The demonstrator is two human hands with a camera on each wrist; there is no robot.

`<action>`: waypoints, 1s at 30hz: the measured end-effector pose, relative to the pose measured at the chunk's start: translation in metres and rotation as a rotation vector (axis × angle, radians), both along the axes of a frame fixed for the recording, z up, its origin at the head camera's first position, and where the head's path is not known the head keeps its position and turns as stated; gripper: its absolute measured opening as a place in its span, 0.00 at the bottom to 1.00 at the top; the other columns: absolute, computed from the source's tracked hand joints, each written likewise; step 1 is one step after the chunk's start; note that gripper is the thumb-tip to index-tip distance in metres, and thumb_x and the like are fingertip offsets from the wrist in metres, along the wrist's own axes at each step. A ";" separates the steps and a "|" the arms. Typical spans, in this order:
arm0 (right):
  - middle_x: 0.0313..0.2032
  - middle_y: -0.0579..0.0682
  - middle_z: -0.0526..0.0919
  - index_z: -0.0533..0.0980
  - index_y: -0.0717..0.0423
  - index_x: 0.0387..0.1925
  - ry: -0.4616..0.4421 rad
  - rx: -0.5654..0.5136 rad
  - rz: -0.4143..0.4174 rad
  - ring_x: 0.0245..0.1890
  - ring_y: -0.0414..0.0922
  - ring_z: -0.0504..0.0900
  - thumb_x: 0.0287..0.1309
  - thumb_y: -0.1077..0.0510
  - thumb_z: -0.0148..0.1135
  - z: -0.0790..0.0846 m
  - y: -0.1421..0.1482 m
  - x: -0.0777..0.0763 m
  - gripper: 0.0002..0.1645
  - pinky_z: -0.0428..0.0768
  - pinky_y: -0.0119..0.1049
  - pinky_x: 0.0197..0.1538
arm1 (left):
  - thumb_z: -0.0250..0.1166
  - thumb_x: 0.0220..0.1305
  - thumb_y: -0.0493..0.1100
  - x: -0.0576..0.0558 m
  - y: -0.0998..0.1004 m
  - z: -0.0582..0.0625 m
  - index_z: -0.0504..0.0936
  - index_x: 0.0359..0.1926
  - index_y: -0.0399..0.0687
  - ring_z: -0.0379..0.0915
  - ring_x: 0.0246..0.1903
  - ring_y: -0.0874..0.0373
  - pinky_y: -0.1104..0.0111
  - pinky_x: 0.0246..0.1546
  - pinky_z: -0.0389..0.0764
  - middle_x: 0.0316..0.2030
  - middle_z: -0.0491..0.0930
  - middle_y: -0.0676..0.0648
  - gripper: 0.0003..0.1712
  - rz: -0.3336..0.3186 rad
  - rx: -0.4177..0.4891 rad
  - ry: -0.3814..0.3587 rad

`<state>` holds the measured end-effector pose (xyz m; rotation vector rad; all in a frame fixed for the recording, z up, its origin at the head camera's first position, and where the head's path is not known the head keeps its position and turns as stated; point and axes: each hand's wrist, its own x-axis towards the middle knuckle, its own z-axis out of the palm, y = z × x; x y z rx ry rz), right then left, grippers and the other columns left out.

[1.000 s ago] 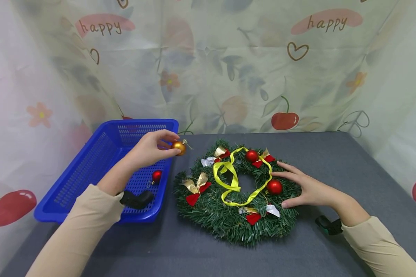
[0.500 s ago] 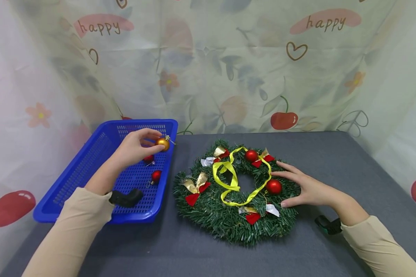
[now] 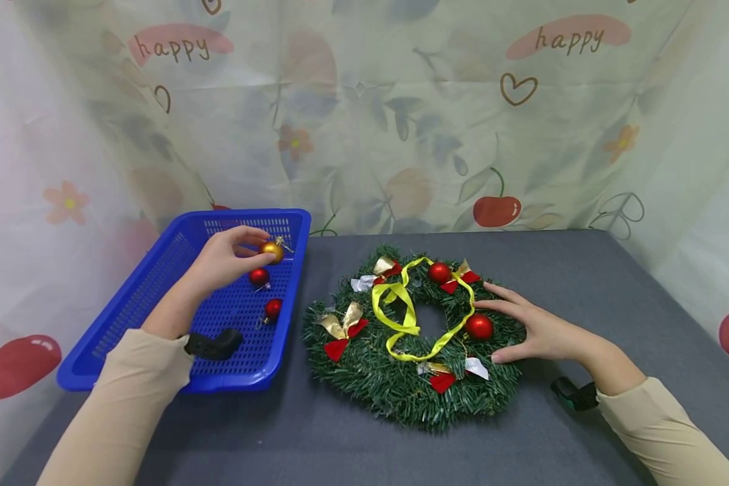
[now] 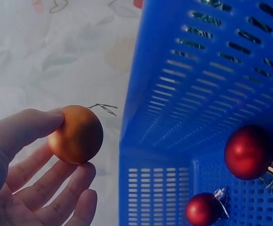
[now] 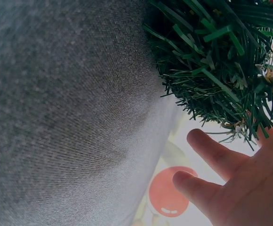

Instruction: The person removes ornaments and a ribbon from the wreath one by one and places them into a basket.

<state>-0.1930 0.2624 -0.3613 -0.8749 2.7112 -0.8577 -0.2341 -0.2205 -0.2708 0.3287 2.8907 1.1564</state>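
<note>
My left hand (image 3: 221, 256) pinches a gold Christmas ball (image 3: 273, 252) between thumb and fingers, above the right part of a blue plastic basket (image 3: 97, 317). A thin hanging loop sticks out of the ball's cap. Two red Christmas balls (image 3: 258, 277) lie in the basket below; the left wrist view shows the larger red ball (image 4: 247, 152) too. On the table, a green wreath (image 3: 389, 388) carries bows, two red balls and a yellow ribbon (image 3: 401, 328). My right hand (image 3: 541, 329) rests at the wreath's right side, fingers spread and thumb toward the front.
A dark grey cloth covers the table (image 3: 340, 452). The basket stands left of the wreath, with a narrow strip of table between them. Behind hangs a printed curtain (image 3: 364, 135), and similar cloth hangs at both sides.
My left hand has moved left with the gold ball, from beyond the basket's right rim to above its inside. A red ball below it has come into sight. The right hand stays put.
</note>
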 end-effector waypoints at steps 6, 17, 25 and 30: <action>0.72 0.60 0.46 0.62 0.50 0.66 0.002 0.002 0.000 0.68 0.67 0.49 0.45 0.43 0.71 -0.002 0.000 -0.001 0.47 0.61 0.70 0.57 | 0.62 0.62 0.49 -0.002 -0.006 -0.003 0.70 0.59 0.39 0.73 0.53 0.39 0.50 0.51 0.76 0.56 0.74 0.34 0.29 0.017 0.000 -0.014; 0.71 0.61 0.46 0.63 0.51 0.66 0.007 -0.001 0.001 0.68 0.67 0.50 0.45 0.44 0.71 -0.003 0.001 -0.001 0.47 0.61 0.70 0.57 | 0.62 0.62 0.49 -0.005 -0.014 -0.009 0.69 0.59 0.37 0.73 0.54 0.39 0.50 0.52 0.76 0.56 0.73 0.33 0.29 0.041 -0.003 -0.032; 0.71 0.61 0.46 0.63 0.50 0.66 0.011 -0.002 0.001 0.68 0.67 0.50 0.45 0.44 0.71 -0.003 0.002 -0.002 0.47 0.61 0.69 0.57 | 0.62 0.62 0.50 -0.007 -0.017 -0.011 0.69 0.59 0.37 0.72 0.54 0.38 0.49 0.53 0.75 0.56 0.73 0.33 0.30 0.036 -0.002 -0.047; 0.71 0.60 0.46 0.63 0.49 0.66 0.013 0.000 0.002 0.68 0.67 0.50 0.45 0.44 0.71 -0.003 0.002 -0.002 0.47 0.61 0.69 0.58 | 0.62 0.62 0.49 -0.008 -0.017 -0.012 0.69 0.59 0.37 0.72 0.54 0.38 0.49 0.53 0.75 0.57 0.72 0.33 0.29 0.034 -0.020 -0.052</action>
